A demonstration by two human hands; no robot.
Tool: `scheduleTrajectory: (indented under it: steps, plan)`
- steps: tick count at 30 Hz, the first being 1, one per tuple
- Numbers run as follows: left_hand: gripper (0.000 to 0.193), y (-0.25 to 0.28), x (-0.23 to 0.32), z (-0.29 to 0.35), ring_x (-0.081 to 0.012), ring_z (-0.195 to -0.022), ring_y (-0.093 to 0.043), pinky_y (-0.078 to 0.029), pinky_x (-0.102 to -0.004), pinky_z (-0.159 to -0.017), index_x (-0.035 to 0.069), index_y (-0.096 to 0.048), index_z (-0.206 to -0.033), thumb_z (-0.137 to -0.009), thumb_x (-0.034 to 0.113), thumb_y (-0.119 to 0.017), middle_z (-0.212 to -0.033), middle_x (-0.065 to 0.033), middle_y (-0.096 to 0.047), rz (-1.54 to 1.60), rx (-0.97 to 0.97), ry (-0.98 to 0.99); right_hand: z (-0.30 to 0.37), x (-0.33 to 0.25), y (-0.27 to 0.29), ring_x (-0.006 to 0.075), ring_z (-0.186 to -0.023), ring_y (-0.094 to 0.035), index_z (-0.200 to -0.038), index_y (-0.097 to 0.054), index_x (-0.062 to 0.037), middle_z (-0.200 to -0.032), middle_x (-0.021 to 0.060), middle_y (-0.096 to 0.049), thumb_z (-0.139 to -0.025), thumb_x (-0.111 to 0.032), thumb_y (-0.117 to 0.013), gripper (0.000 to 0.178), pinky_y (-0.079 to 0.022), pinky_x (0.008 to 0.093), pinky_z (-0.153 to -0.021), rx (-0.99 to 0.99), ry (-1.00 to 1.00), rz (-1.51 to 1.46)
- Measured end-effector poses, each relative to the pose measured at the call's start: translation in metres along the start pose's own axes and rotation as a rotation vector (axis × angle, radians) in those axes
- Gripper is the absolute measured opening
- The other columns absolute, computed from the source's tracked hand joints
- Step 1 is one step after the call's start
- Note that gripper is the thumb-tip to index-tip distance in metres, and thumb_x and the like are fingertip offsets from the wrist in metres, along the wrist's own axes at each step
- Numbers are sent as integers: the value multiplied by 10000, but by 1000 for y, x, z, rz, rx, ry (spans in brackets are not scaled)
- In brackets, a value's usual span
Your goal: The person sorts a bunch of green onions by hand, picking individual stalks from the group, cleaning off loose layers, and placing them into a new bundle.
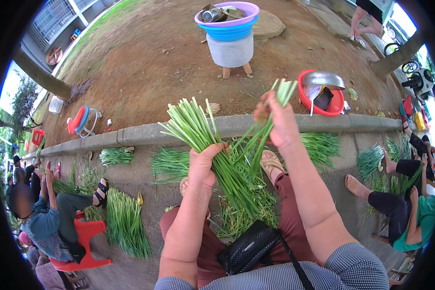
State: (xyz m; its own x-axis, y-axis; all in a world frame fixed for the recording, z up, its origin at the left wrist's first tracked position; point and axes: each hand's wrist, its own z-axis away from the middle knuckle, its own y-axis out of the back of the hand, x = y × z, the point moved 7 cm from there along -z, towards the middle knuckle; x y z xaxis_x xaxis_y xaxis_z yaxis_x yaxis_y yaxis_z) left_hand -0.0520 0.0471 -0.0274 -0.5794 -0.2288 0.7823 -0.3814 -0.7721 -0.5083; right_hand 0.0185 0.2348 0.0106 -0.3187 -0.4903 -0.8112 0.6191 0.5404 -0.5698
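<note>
My left hand [205, 164] is closed around a thick bundle of long green chives [193, 125], their pale stalk ends pointing up and away, leaves hanging toward my lap. To the right and a little higher, my right hand [278, 121] grips a smaller bunch of chives [287, 91]. Its stalk ends stick up above the fingers, and its leaves trail down toward the larger bundle. Below the hands, between my feet, lies a heap of loose leaves and trimmings [237, 220]. A black handbag [249, 251] rests on my lap.
Chive piles lie by the kerb [145, 133], including a left pile [171, 164] and a right pile [319, 147]. Beyond it stand a white stool [231, 50] bearing baskets and a red basin [302, 94]. People sit at both sides; a red plastic chair [89, 234] is left.
</note>
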Motion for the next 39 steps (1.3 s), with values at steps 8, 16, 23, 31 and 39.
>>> scheduleTrajectory:
  steps: [8, 16, 23, 31, 39]
  plan:
    - [232, -10, -2, 2, -190, -658, -612, -503, -293, -609, 8, -556, -932, -712, -23, -622, -767, -99, -617, -64, -80, 15, 4, -8, -6, 61, -527, -452, -863, -603, -58, -683, -7, -540, -751, -291, -737, 291, -374, 212, -482, -54, -48, 510]
    - [257, -21, -6, 7, -197, -699, -601, -501, -313, -626, 16, -569, -959, -711, -20, -622, -794, -78, -600, -63, -165, 61, 20, 29, -23, 113, -632, -543, -780, -563, -60, -695, 22, -573, -902, -301, -550, 270, -456, 267, -549, -184, -191, 410]
    - [275, -22, -1, 10, -216, -677, -577, -482, -338, -650, 10, -569, -957, -686, -4, -614, -764, -93, -575, 52, -386, 91, -9, -14, 15, 72, -497, -406, -863, -508, -73, -629, -19, -474, -858, -318, -621, 271, -328, 215, -457, -166, -105, -121]
    - [369, -36, -7, 14, -181, -652, -579, -483, -296, -613, -4, -564, -1013, -655, -48, -640, -790, -80, -616, -40, -402, 66, 19, 38, -32, 59, -463, -373, -814, -554, -60, -580, -58, -433, -829, -290, -666, 256, -291, 217, -443, -261, -243, 151]
    - [369, -10, -5, 1, -218, -698, -609, -520, -325, -643, 17, -527, -1072, -714, 13, -617, -843, -134, -606, 60, -190, 80, 8, 2, -12, 133, -607, -496, -874, -499, -72, -729, 39, -528, -915, -225, -499, 159, -464, 257, -562, -20, -136, -40]
